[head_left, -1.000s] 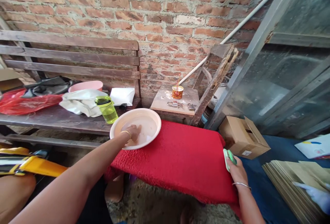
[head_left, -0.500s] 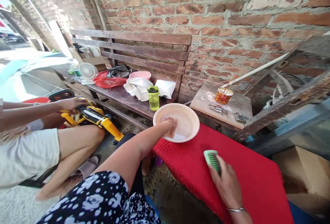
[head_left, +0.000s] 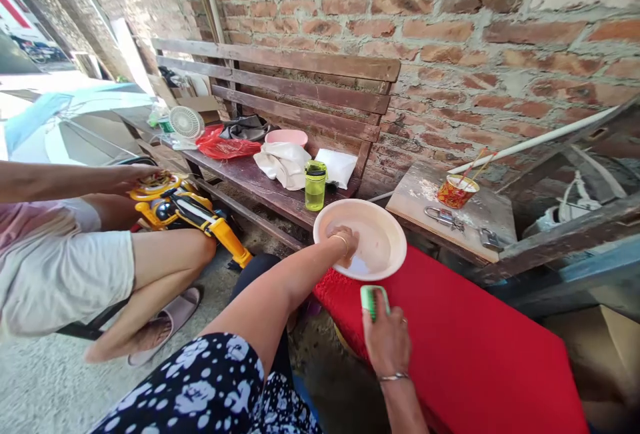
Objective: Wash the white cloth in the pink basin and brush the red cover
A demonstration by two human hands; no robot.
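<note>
Green brush (head_left: pixel 370 299) | long axis forward, end toward basin (head_left: pixel 390 237) | right hand (head_left: pixel 389 342) gripping it | left hand (head_left: pixel 346 245): fingers, can't tell

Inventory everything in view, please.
red cloth: 1, red, lower right
basin: 1, cream, on red cloth
brush: 1, green, near basin
bench: 1, brown, by brick wall
bottle: 1, lime, bench
white cloth: 1, white, bench
packet: 1, white, bench
bowl: 1, pink, bench
bag: 1, red, bench
fan: 1, white, bench
wooden seat: 1, brown, right
cup: 1, red, wooden seat
padlocks: 2, silver, wooden seat
umbrella: 1, pale, left
person: 1, pale clothing, left
gadget: 1, yellow, by person
box: 1, brown, right edge
left hand: 1, bare, in basin
right hand: 1, bare, holding brush
</note>
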